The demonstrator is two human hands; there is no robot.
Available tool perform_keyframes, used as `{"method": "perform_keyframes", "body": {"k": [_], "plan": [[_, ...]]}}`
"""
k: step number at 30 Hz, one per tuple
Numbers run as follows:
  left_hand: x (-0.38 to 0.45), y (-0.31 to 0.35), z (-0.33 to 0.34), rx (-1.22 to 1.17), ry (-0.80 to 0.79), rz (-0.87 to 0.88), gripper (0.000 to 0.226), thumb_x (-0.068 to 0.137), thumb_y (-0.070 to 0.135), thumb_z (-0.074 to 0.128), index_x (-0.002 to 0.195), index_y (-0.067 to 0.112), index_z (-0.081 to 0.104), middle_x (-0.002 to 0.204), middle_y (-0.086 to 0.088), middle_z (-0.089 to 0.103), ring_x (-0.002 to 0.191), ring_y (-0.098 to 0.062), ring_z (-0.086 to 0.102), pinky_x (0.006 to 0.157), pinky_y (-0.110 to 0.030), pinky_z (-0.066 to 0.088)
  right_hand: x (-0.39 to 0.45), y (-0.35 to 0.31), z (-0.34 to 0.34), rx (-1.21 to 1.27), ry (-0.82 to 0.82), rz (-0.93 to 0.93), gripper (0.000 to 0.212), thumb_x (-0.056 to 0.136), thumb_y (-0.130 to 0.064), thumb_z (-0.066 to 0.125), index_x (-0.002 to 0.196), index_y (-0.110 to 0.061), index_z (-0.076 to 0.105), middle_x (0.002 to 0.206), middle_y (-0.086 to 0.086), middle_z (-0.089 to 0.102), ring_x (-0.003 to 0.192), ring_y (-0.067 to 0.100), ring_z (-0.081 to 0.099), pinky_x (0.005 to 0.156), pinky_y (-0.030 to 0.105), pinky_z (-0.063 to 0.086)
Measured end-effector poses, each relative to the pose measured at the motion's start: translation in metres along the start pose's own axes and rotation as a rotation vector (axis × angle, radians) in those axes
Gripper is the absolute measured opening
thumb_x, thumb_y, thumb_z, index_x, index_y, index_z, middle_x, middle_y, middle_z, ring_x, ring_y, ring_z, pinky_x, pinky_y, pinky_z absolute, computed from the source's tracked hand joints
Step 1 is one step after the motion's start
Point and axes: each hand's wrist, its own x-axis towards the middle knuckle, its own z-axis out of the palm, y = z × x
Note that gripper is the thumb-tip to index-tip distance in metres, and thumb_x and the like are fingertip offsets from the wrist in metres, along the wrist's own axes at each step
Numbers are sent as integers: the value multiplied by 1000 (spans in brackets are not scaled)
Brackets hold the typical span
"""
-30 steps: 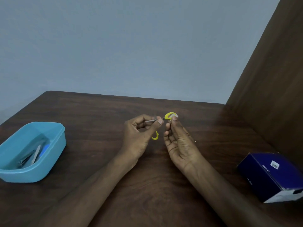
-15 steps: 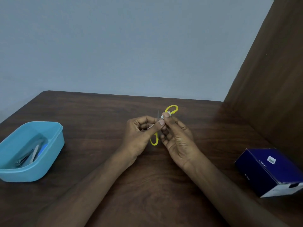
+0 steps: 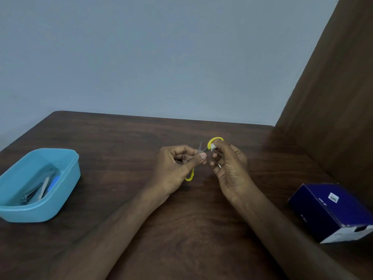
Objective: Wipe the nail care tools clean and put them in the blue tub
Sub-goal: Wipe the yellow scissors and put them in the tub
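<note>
Small scissors with yellow loop handles (image 3: 214, 140) are held above the table's middle, blades spread apart. My left hand (image 3: 177, 168) pinches one metal blade between thumb and fingers; the other yellow loop pokes out below that hand. My right hand (image 3: 230, 168) pinches a small white wad (image 3: 212, 146) against the scissors near the upper yellow loop. The blue tub (image 3: 66, 178) sits at the left edge of the table. Inside it lie metal nail clippers (image 3: 32, 194) and a file with a blue part.
A dark blue cardboard box (image 3: 331, 209) lies at the right on the wooden table (image 3: 121, 142). A brown wooden panel (image 3: 333, 98) rises along the table's right side. A pale blue wall stands behind.
The scissors have opened wider, one blade tip now pointing up. My right hand with the white wad has slid along toward the upper yellow loop. My left hand stays nearly still.
</note>
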Motion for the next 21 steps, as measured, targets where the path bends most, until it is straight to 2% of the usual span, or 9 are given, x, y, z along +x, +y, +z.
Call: {"method": "perform_keyframes", "body": {"k": [2,3,5,7,10,14,16,18,21], "plan": [[1,-1,0,-4,8,-4,12,92,20,85,83,11,84,78,-6,81,73,-22,67,70,-30,51,0,1,-1,-6,9,-9,27,93,-6,73,68,-17,76,72,-3,65,61,7,50,53,21,41],[1,-2,-1,-9,17,-9,13,92,20,85,82,12,83,77,-6,81,70,-20,64,67,-30,49,0,3,-1,-33,-9,0,28,94,-6,73,68,-17,76,71,-4,64,61,7,49,52,21,41],[2,-4,-2,-22,45,-21,14,91,19,85,81,10,83,70,1,78,57,-6,56,58,-21,43,-1,4,-2,-86,-62,45,26,96,-9,71,71,-17,74,71,-4,64,62,9,51,51,21,43],[2,-5,-2,-24,60,-27,14,91,19,85,81,9,83,65,4,75,47,1,46,50,-18,38,0,2,-3,-94,-80,55,22,96,-8,71,76,-15,74,73,-2,66,62,9,54,52,21,47],[3,-4,-1,-4,59,-11,13,91,17,85,82,8,83,71,0,79,49,4,50,52,-14,39,3,-2,-6,-40,-72,3,16,96,-1,72,82,-9,76,76,4,71,61,6,60,56,19,55],[2,-2,-2,-12,107,-10,7,91,12,85,88,6,84,74,1,81,56,6,60,56,-9,42,0,2,-6,-33,-138,65,9,98,-5,71,91,-4,75,75,7,74,67,11,72,67,22,63],[2,-3,-3,-8,115,-22,7,91,16,85,87,9,84,74,0,80,55,2,57,55,-13,42,2,1,-8,-8,-111,50,2,97,-5,73,96,-4,75,80,7,77,71,11,74,70,23,64],[1,-4,-3,12,101,-36,9,90,21,86,86,14,84,72,-4,79,57,-9,56,55,-21,44,5,1,-11,3,-71,-2,6,95,-3,75,100,-4,75,84,8,79,72,11,74,70,23,63],[2,-7,-3,64,75,-38,6,90,23,87,87,18,85,76,-10,79,65,-24,66,60,-30,49,6,2,-12,-5,-38,-65,8,93,-1,76,98,-6,75,81,5,78,69,10,73,69,23,63]]}}
